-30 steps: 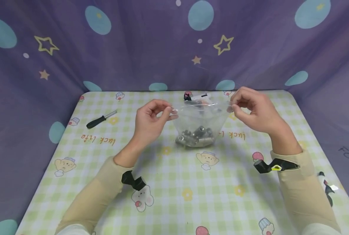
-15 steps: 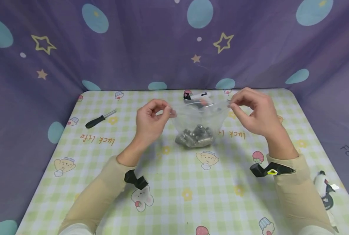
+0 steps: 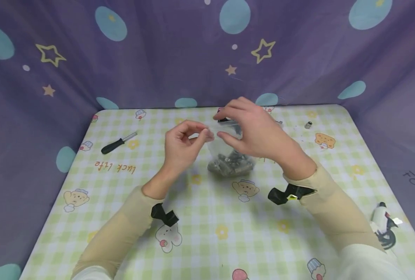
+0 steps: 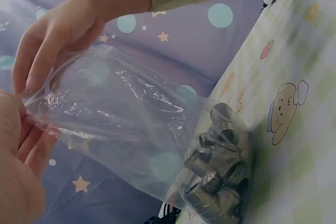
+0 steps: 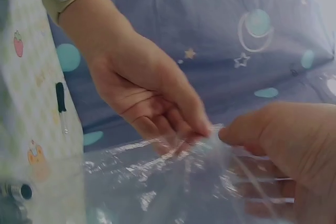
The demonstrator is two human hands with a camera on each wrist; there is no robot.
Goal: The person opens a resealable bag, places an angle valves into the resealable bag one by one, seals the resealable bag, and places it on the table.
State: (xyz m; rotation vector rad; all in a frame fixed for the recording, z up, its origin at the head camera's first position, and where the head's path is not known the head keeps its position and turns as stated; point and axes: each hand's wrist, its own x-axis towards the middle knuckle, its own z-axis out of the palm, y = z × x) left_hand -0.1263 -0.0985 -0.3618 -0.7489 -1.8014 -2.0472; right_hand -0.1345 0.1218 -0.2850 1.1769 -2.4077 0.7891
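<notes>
A clear plastic zip bag [image 3: 214, 148] stands on the table, its lower part filled with several grey metal threaded fittings [image 4: 223, 174]. My left hand [image 3: 183, 146] pinches the top left corner of the bag between thumb and fingers. Close beside it, my right hand [image 3: 258, 130] is at the bag's mouth, thumb and forefinger spread apart. In the right wrist view the right thumb [image 5: 236, 134] is near the left thumb's tip, and the other right fingers show through the film. The bag's right side is hidden behind the right hand in the head view.
A black-handled screwdriver [image 3: 118, 144] lies at the left. One small metal fitting [image 3: 308, 125] sits at the back right. A white tool with a black cord [image 3: 382, 223] lies near the right edge. Behind the bag is a black cord [image 4: 165, 214]. A purple curtain [image 3: 158, 58] borders the table.
My right hand has let go of the bag's right corner and moved left along the mouth toward my left hand, uncovering the small fitting. The left hand has stayed nearly still.
</notes>
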